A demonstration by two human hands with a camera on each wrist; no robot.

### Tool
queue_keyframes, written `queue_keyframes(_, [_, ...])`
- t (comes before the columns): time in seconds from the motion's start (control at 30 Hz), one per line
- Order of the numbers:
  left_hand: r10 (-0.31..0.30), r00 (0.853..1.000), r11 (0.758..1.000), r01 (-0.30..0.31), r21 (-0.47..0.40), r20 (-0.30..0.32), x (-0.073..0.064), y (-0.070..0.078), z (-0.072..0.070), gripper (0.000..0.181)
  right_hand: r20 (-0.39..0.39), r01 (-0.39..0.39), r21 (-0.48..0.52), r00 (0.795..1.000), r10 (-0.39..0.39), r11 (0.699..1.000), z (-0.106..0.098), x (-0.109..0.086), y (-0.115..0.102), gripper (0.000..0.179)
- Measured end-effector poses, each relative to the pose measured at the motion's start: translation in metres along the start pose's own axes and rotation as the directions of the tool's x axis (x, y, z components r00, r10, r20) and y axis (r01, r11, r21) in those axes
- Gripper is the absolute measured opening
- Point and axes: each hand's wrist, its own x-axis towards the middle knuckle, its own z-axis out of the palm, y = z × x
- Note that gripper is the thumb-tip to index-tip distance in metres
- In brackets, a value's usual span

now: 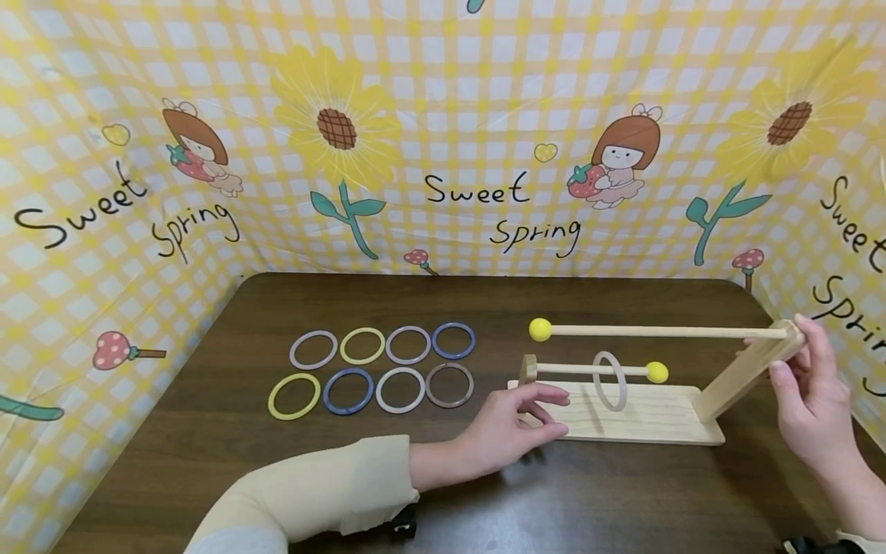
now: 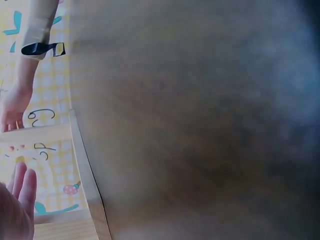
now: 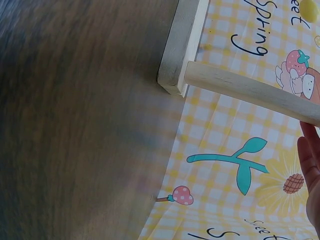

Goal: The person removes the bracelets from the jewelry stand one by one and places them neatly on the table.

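Observation:
A pale wooden stand (image 1: 637, 425) has a flat base, a tall post (image 1: 739, 371) at its right end and a short post (image 1: 528, 369) at its left. Two rods ending in yellow balls run from the posts, the upper rod (image 1: 664, 332) pointing left and the lower rod (image 1: 567, 369) pointing right. A whitish ring (image 1: 622, 388) hangs on the lower rod. My right hand (image 1: 817, 400) grips the tall post near its top, thumb in front. By the short post, my left hand (image 1: 501, 427) has its fingers loosely extended over the base, with nothing visible in them.
Several rings lie in two rows on the dark wooden table (image 1: 208, 454), left of the stand, among them a yellow ring (image 1: 294, 416), a blue ring (image 1: 348, 411) and a grey-brown ring (image 1: 450, 404). A patterned yellow check cloth (image 1: 457, 100) surrounds the table's back and sides.

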Motion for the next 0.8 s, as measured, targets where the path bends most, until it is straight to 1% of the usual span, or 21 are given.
queue_keyframes(0.23, [-0.021, 1.0, 1.0, 0.021, 0.005, 0.004, 0.008, -0.003, 0.005, 0.038, -0.022, 0.0, 0.031, 1.0, 0.001, 1.0, 0.001, 0.0, 0.001, 0.042])
queue_keyframes(0.43, [-0.038, 0.999, 0.999, 0.038, 0.004, 0.02, 0.018, -0.003, 0.016, 0.04, -0.003, -0.006, 0.01, 1.0, 0.006, 1.0, 0.0, 0.002, -0.001, 0.042])
queue_keyframes(0.6, [-0.025, 0.999, 0.999, 0.024, 0.031, 0.023, 0.027, 0.0, 0.026, 0.039, 0.013, -0.017, -0.022, 1.0, 0.017, 1.0, 0.0, 0.003, -0.001, 0.043])
queue_keyframes(0.73, [-0.011, 1.0, 0.998, 0.01, 0.065, 0.017, 0.033, 0.002, 0.033, 0.038, 0.018, -0.029, -0.025, 0.999, 0.03, 0.999, 0.0, 0.002, -0.002, 0.044])
queue_keyframes(0.8, [-0.015, 1.0, 0.997, 0.014, 0.073, 0.013, 0.037, 0.003, 0.036, 0.037, 0.016, -0.03, -0.019, 0.999, 0.03, 0.999, 0.0, 0.001, -0.002, 0.044])
